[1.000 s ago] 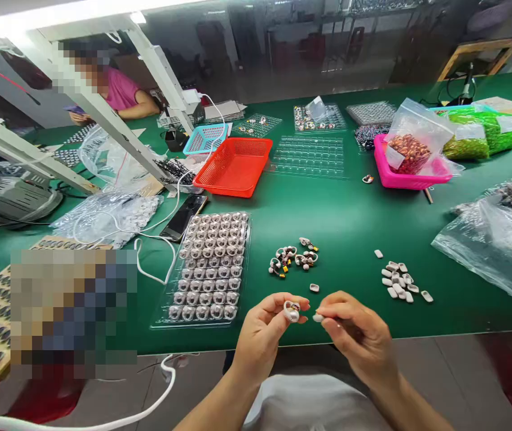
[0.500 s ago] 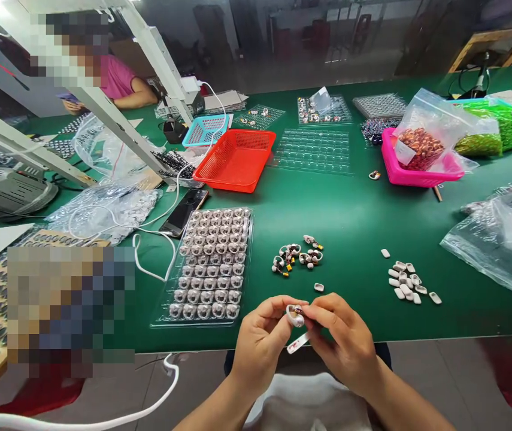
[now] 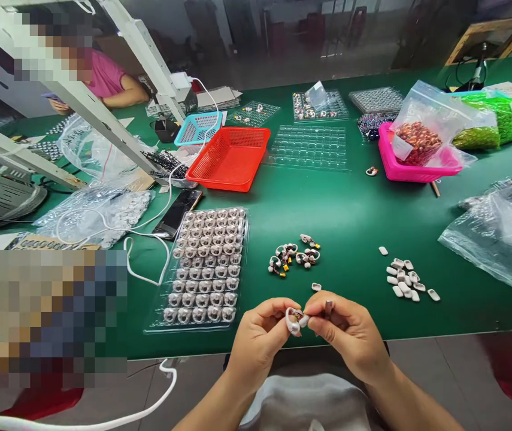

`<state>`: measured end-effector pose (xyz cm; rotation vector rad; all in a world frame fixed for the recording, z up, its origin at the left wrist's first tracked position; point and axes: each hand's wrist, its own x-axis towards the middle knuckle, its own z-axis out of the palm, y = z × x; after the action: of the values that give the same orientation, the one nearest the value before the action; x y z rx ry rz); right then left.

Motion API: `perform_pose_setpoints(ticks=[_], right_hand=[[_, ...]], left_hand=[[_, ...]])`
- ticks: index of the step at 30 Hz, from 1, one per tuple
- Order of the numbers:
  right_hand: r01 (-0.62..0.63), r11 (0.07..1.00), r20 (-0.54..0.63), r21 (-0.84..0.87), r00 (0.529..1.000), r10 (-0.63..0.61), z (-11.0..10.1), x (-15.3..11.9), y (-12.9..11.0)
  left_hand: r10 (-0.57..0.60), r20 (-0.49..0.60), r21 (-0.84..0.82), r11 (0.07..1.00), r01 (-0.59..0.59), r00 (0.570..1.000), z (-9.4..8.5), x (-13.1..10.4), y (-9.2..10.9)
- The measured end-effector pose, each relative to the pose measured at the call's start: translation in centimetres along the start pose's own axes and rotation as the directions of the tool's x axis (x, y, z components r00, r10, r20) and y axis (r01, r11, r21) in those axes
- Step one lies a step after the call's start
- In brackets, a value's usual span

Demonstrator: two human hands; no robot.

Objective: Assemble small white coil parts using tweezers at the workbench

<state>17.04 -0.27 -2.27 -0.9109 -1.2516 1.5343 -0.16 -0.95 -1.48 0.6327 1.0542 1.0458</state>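
Note:
At the table's front edge, my left hand point(image 3: 260, 332) pinches a white C-shaped earbud piece point(image 3: 292, 326) between thumb and fingertips. Small dark and brownish parts show inside its curve. My right hand point(image 3: 348, 332) is closed, with thumb and forefinger gripping the small white end point(image 3: 303, 321) at the piece's right side. A slim flat strip point(image 3: 329, 307) pokes up between the right fingers; its kind cannot be made out. Just beyond the hands lies one white oblong cap point(image 3: 316, 287). Behind it are several similar earbud pieces point(image 3: 307, 257) with yellow tabs.
Several white caps point(image 3: 402, 278) lie to the right. At left stands a clear tray point(image 3: 242, 269) of whitish rounded pieces, near a phone point(image 3: 177, 214) and white cable point(image 3: 159, 281). Farther back are a red basket point(image 3: 233, 158), a pink basket point(image 3: 417, 173) and a co-worker's pink sleeve point(image 3: 107, 75).
My right hand has turned, and its fingers now grip the piece's small white end. The white strip with red marks below the hands is gone from view; a strip now pokes up between the right fingers.

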Motion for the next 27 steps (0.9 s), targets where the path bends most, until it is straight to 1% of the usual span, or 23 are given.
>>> perform_pose_setpoints(ticks=[3, 5, 8, 13, 16, 19, 22, 27], right_hand=[[0.012, 0.999, -0.001, -0.039, 1.000, -0.012, -0.10, 0.23, 0.00], [0.024, 0.998, 0.000, -0.051, 1.000, -0.024, -0.14, 0.29, 0.07], [0.034, 0.999, -0.010, -0.040, 0.999, -0.035, -0.16, 0.20, 0.18], [0.034, 0.999, -0.021, 0.014, 0.999, -0.034, -0.15, 0.03, 0.25], [0.049, 0.998, -0.024, 0.034, 0.999, -0.048, -0.15, 0.03, 0.28], [0.058, 0.997, -0.036, 0.043, 0.998, -0.057, -0.15, 0.01, 0.40], [0.051, 0.998, -0.044, 0.045, 0.998, -0.049, -0.16, -0.03, 0.51], [0.043, 0.999, -0.058, 0.032, 0.997, -0.041, -0.18, -0.04, 0.53]], left_hand=[[0.060, 0.000, 0.134, 0.989, -0.059, 0.998, -0.10, -0.35, 0.29], [0.136, 0.017, 0.243, 0.960, -0.136, 0.991, -0.13, -0.56, 0.46], [0.251, 0.058, 0.383, 0.888, -0.254, 0.966, -0.16, -0.76, 0.57], [0.383, 0.124, 0.532, 0.753, -0.387, 0.915, -0.16, -0.90, 0.58], [0.441, 0.167, 0.589, 0.672, -0.448, 0.882, -0.11, -0.95, 0.65], [0.482, 0.192, 0.611, 0.623, -0.489, 0.855, -0.06, -0.99, 0.75], [0.506, 0.207, 0.620, 0.595, -0.512, 0.837, -0.03, -1.03, 0.83], [0.524, 0.218, 0.623, 0.575, -0.530, 0.824, 0.02, -1.09, 0.76]])
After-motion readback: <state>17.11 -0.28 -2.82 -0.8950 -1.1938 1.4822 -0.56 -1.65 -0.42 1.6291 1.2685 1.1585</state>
